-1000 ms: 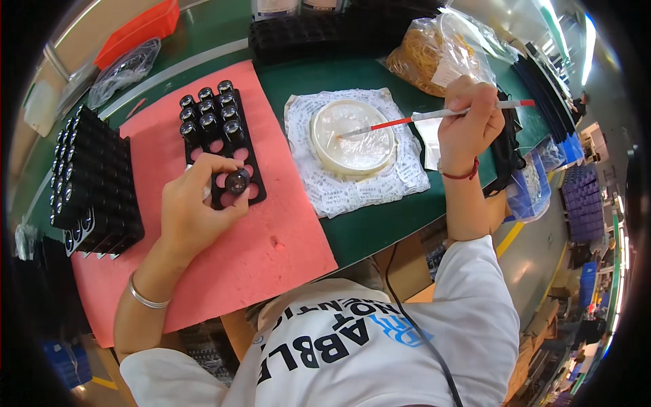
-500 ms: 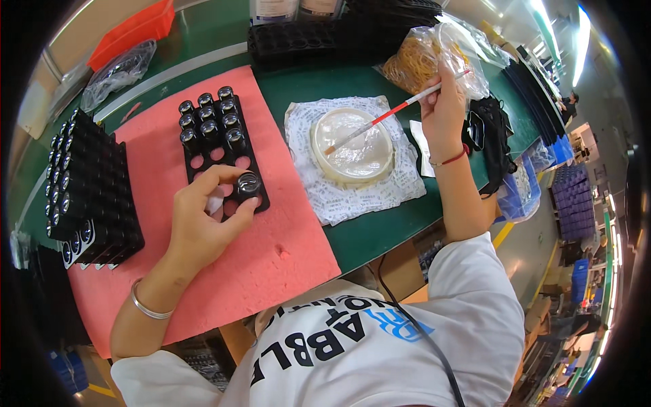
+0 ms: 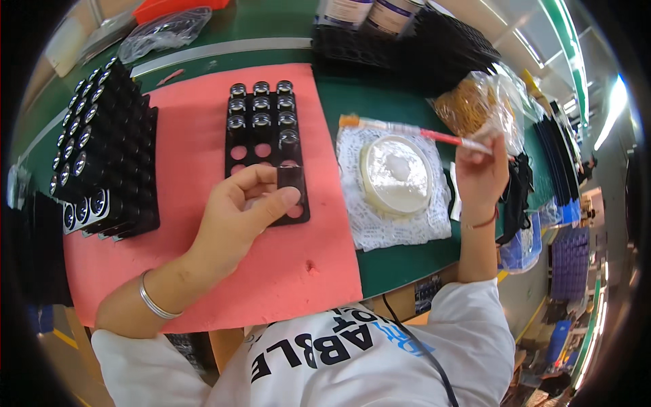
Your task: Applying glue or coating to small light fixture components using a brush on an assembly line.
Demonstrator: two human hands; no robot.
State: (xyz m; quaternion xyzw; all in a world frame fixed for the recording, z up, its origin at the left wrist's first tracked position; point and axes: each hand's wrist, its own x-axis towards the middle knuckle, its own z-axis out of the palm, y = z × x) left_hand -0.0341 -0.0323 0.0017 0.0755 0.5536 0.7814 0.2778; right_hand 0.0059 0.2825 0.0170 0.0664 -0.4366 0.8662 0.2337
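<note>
My left hand pinches a small black cylinder between thumb and fingers, over the near right part of a black holed tray. Several black cylinders with shiny glassy tops stand in the tray's far rows; pink shows through its vacant holes. In my right hand is a paintbrush, its red and white handle slanting left to tan bristles. The brush lies in the air past the far side of a round white dish with a glossy surface. Under the dish is a printed white cloth.
A pink foam sheet bears the tray and, at left, a stack of black trays filled with similar cylinders. Across the green table are black trays, two cans and a bag of rubber bands. Dark cloth lies at right.
The paintbrush has left the dish, its bristles swinging to the far left of it. My left hand has turned the black cylinder so its side shows. The whole view has shifted.
</note>
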